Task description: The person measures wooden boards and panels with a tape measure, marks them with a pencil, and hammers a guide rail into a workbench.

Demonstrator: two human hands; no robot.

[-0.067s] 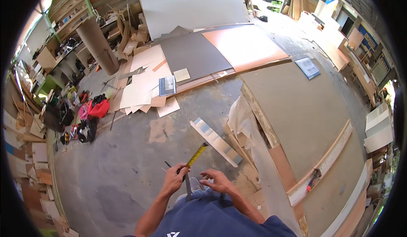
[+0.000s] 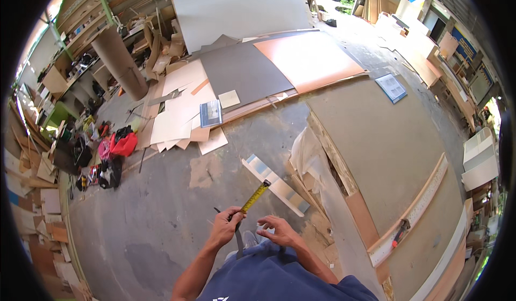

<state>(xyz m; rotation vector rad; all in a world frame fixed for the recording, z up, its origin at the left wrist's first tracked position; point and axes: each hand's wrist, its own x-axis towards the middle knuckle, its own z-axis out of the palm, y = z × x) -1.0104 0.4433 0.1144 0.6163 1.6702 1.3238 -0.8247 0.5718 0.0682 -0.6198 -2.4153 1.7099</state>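
Note:
A tape measure is gripped in my left hand (image 2: 227, 227), its case mostly hidden by the fingers. From there the yellow blade (image 2: 254, 197) sticks out forward and to the right, ending at a dark tip. A dark strap hangs below that hand. My right hand (image 2: 277, 231) hovers just to the right, in front of my body; its fingers are loosely bent and apart, with nothing visible in them. Beyond the blade, a narrow board with blue and beige stripes (image 2: 275, 184) lies aslant on the floor.
On my right is a wide grey-brown panel (image 2: 371, 134) carrying a long curved strip (image 2: 416, 212), a red-and-black hand tool (image 2: 399, 233) and a printed sheet (image 2: 391, 88). Large sheets (image 2: 244, 69) lie ahead. Bags (image 2: 123, 141) sit at left near a tall cardboard tube (image 2: 119, 64).
The tape blade's tip has shifted slightly right and up toward the striped board. My left hand has moved a little to the right. The right hand stays nearly in place.

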